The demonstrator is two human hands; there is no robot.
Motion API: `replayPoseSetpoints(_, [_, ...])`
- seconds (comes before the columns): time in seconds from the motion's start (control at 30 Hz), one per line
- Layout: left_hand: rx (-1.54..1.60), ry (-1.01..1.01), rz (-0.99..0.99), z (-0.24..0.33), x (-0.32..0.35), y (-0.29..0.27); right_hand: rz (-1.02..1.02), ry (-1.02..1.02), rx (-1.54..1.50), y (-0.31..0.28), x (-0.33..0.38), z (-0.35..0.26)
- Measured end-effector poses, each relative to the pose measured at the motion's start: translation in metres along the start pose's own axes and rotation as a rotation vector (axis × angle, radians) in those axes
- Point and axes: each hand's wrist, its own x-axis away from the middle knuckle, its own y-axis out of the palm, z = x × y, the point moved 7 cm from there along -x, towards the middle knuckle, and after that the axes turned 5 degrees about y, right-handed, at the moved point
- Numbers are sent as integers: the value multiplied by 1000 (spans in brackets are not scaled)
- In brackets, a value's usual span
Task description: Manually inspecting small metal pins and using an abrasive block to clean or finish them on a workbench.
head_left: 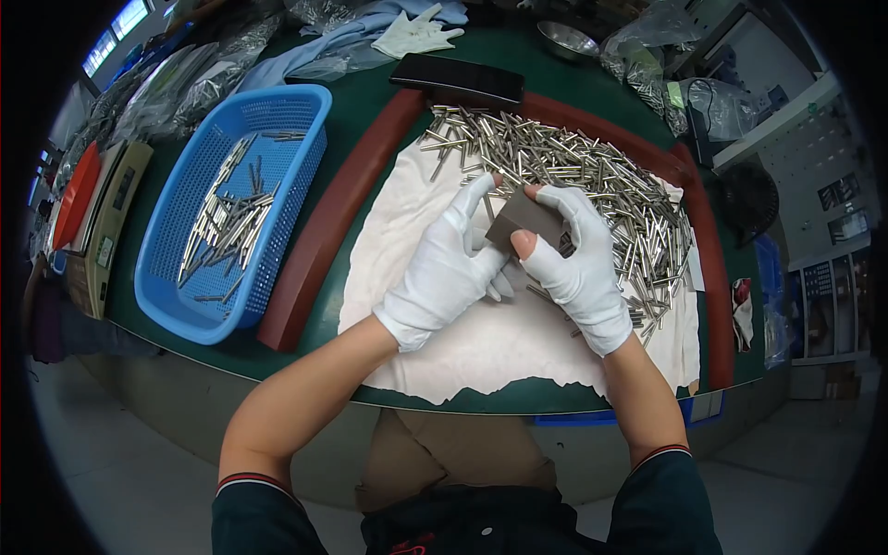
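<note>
My right hand, in a white glove with bare fingertips, grips a brown-grey rectangular block between thumb and fingers. Close against the block's left side is my left hand, gloved the same way, its fingers curled and the index tip bare. A thin metal pin shows in the gap by the left index finger; whether that hand holds it is hard to see. Beyond both hands, a heap of shiny metal pins spreads over a white cloth.
Red-brown rails border the cloth at left, back and right. A black phone rests on the back rail. Left of it stands a blue perforated basket with more pins, beside a scale. A white glove and metal bowl lie farther back.
</note>
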Motion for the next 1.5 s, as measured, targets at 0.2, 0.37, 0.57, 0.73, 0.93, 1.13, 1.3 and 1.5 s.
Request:
replayPoseSetpoints(0.2, [-123,101,-28,2,-2,-1,-22,-118,22,0,6,-12])
replayPoseSetpoints(0.37, [164,-2,-134,4,1,1,156,-56,149,-25,-4,7])
replayPoseSetpoints(0.57, [166,-24,-124,3,-1,2,233,-75,50,-36,-5,3])
replayPoseSetpoints(0.73, [132,-48,-129,3,-1,-2,317,-160,88,-40,-8,-1])
replayPoseSetpoints(0.93, [-268,127,-55,19,1,-5,540,-479,493,-54,-1,-13])
replayPoseSetpoints(1.13, [-961,317,164,30,4,-19,599,-458,488,-68,3,-12])
replayPoseSetpoints(1.3, [-1298,838,231,51,32,12,626,-465,455,-71,3,-9])
replayPoseSetpoints(1.5, [-1684,490,-8,58,28,12,655,-469,413,-74,3,-7])
